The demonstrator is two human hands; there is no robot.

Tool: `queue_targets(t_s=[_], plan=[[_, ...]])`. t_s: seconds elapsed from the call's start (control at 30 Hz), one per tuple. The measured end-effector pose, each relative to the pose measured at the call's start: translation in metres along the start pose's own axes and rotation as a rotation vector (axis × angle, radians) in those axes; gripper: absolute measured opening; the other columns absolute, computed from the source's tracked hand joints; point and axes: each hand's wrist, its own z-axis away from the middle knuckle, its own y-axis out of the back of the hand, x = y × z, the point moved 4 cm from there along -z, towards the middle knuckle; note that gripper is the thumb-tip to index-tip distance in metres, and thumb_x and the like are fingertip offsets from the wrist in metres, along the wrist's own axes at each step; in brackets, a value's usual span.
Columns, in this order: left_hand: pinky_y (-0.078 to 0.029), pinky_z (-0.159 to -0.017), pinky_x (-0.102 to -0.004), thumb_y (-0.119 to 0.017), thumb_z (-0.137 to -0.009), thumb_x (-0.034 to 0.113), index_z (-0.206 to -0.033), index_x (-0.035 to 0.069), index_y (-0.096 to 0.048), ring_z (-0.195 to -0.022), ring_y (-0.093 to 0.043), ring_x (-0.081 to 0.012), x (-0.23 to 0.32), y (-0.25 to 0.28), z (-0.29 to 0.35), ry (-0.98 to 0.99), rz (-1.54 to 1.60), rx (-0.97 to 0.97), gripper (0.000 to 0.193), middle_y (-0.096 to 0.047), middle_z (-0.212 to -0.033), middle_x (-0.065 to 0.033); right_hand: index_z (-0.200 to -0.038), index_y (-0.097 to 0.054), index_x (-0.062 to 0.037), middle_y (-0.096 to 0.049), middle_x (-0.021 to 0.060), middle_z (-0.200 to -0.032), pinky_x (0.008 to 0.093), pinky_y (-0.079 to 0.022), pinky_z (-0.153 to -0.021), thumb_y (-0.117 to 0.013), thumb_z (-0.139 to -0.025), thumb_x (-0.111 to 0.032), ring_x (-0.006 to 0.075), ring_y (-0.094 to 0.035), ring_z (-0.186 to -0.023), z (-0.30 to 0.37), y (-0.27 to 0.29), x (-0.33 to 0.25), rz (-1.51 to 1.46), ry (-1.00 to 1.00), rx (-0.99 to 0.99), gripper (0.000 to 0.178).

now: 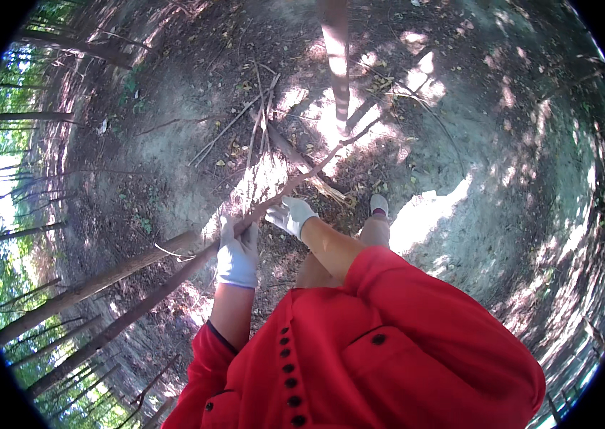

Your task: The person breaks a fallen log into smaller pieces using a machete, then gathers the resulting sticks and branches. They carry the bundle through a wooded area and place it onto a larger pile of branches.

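Observation:
A long, crooked brown branch slants across in front of me, its thin end up and to the right. My left hand, in a white glove, grips the branch near its lower end, thumb and fingers on either side of it. My right hand, also gloved in white, closes on the branch a little farther up, its fingertips partly hidden against the bark. Beneath and beyond the branch lie several thin sticks and a thicker, split-ended piece of wood on the ground.
A slim upright trunk stands straight ahead. Two trunks, one above the other, reach in from the lower left close to my left hand. Leaf litter and sunlit patches cover the soil. My light shoe shows beside my right arm.

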Motion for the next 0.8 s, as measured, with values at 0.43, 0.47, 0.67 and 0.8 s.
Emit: queue_targets(t_s=[0.43, 0.47, 0.67, 0.8], plan=[[-0.034, -0.106, -0.0487, -0.07, -0.08, 0.023, -0.134, -0.001, -0.041, -0.124, -0.045, -0.036, -0.004, -0.193, 0.148, -1.08, -1.593, -0.238, 0.066, -0.051, -0.13, -0.0214, -0.094, -0.054, -0.0122, -0.06, 0.0064, -0.083, 0.0381, -0.049, -0.065, -0.048, -0.097, -0.019, 0.0224, -0.059, -0.072, 0.004, -0.01, -0.041, -0.123, -0.202, 0.151, 0.009], [-0.032, -0.107, -0.0488, -0.068, -0.077, 0.019, -0.133, 0.001, -0.043, -0.125, -0.044, -0.0376, 0.004, -0.206, 0.148, -1.235, -1.926, -0.157, 0.064, -0.051, -0.13, -0.0211, -0.088, -0.054, -0.0142, -0.057, 0.0034, -0.077, 0.0344, -0.046, -0.06, -0.049, -0.097, -0.021, 0.0199, -0.056, -0.063, 0.007, -0.013, -0.043, -0.109, -0.207, 0.175, 0.012], [-0.051, -0.086, -0.0438, -0.063, -0.083, 0.019, -0.111, 0.006, -0.059, -0.097, -0.065, -0.032, -0.006, -0.147, 0.074, -0.165, -2.64, 0.137, 0.031, -0.066, -0.103, -0.0145, -0.092, -0.057, -0.0071, -0.059, 0.0075, -0.074, 0.0388, -0.054, -0.059, -0.057, -0.092, -0.017, 0.0229, -0.06, -0.064, -0.012, 0.001, -0.021, 0.202, -0.204, 0.348, 0.01], [-0.053, -0.078, -0.0438, -0.061, -0.086, 0.022, -0.101, 0.008, -0.065, -0.088, -0.068, -0.0328, 0.006, -0.125, 0.057, -0.106, -2.585, 0.028, 0.022, -0.069, -0.092, -0.017, -0.092, -0.055, -0.0081, -0.057, 0.0068, -0.073, 0.0375, -0.053, -0.057, -0.058, -0.092, -0.021, 0.0224, -0.059, -0.062, 0.004, -0.009, -0.019, 0.285, -0.179, 0.394, 0.013]])
